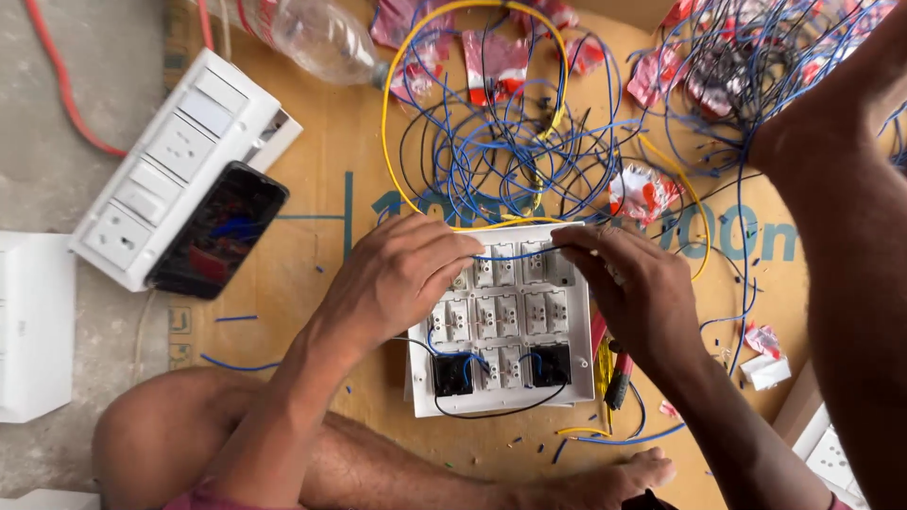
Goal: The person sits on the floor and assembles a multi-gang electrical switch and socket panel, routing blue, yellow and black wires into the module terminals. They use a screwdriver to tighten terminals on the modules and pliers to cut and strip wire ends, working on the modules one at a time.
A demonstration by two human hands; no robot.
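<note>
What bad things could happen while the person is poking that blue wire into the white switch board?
1. The short blue wire, pinched between the left hand and right hand, might slip out of the switch panel.
2. The tangled wires lie right behind the panel, so a hand may snag them.
3. The phone rests half on the white switchboard, so a bump might knock it off.

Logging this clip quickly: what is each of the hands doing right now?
Left hand: closed, pinching a blue wire over the switch panel.
Right hand: closed, fingertips pinching the same wire's other end.
</note>
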